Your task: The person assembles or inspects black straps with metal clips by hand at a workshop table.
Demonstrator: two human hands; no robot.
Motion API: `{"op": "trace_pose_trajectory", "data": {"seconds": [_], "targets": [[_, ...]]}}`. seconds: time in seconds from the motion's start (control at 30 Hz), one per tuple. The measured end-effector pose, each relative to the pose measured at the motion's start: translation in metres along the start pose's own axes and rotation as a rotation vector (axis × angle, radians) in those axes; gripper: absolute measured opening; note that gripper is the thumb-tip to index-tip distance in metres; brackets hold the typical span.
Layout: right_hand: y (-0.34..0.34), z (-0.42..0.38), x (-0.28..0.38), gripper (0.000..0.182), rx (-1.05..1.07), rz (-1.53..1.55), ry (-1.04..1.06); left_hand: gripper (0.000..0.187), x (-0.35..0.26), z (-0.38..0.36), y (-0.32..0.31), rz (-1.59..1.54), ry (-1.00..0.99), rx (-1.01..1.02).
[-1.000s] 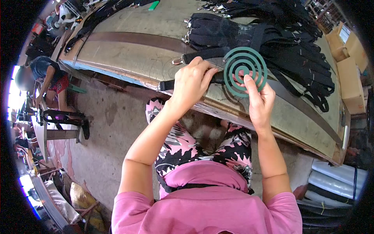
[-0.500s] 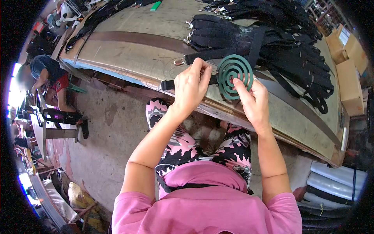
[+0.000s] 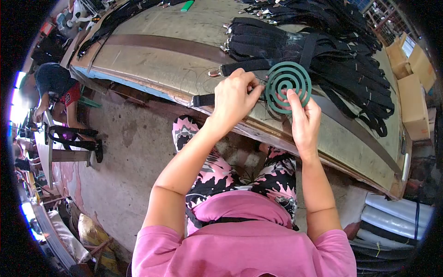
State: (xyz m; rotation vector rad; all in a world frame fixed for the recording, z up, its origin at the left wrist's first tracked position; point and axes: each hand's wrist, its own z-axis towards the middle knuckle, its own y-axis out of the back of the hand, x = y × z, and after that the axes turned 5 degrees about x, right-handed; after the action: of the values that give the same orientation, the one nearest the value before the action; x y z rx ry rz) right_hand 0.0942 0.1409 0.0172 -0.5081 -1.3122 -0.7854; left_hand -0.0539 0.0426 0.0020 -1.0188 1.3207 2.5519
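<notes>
My right hand (image 3: pixel 305 115) pinches a green spiral mosquito coil (image 3: pixel 301 74) near its centre, thumb on top. Close to its left, my left hand (image 3: pixel 235 94) is closed with thumb and fingers pinched on a black strap (image 3: pixel 205 99). One end of that strap, with a metal fitting, sticks out to the left of the hand by the table edge. The part in my fingers is mostly hidden by them. Just above lies another black strap (image 3: pixel 244 67) with a metal clip (image 3: pixel 215 73). Loose dark threads are scattered around both hands.
A large pile of black straps (image 3: pixel 341 60) with metal clips covers the right of the table (image 3: pixel 152 60). A brown band (image 3: pixel 166 45) runs across the top. Cardboard boxes (image 3: pixel 413 104) stand at right. A person (image 3: pixel 55 87) bends over at far left.
Both hands have shifted slightly to the right, the mosquito coil moving right and a little up with my right hand. The person at left has bent lower.
</notes>
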Motion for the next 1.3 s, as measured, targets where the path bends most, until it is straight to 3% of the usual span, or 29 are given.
{"op": "trace_pose_trajectory", "data": {"seconds": [0.13,0.33,0.53,0.7,1.1,1.3], "targets": [[0.004,-0.002,-0.001,0.021,0.017,-0.09,-0.021,0.019,0.002,0.003,-0.003,-0.027,0.077,0.025],[0.006,-0.002,-0.001,0.019,0.054,-0.2,0.058,0.019,0.006,-0.004,-0.004,-0.082,0.011,-0.095],[0.003,-0.002,0.008,0.016,0.105,-0.121,0.029,0.017,0.0,-0.009,0.002,-0.148,0.075,-0.099],[0.005,0.001,0.009,0.019,0.171,-0.315,0.065,0.016,0.0,-0.01,0.002,-0.158,0.058,-0.104],[0.005,0.002,0.008,0.018,0.191,-0.371,0.116,0.015,0.0,-0.011,0.002,-0.156,0.027,-0.115],[0.008,-0.002,0.0,0.019,0.05,-0.095,0.042,0.012,0.003,-0.018,0.006,-0.215,-0.042,-0.068]]}}
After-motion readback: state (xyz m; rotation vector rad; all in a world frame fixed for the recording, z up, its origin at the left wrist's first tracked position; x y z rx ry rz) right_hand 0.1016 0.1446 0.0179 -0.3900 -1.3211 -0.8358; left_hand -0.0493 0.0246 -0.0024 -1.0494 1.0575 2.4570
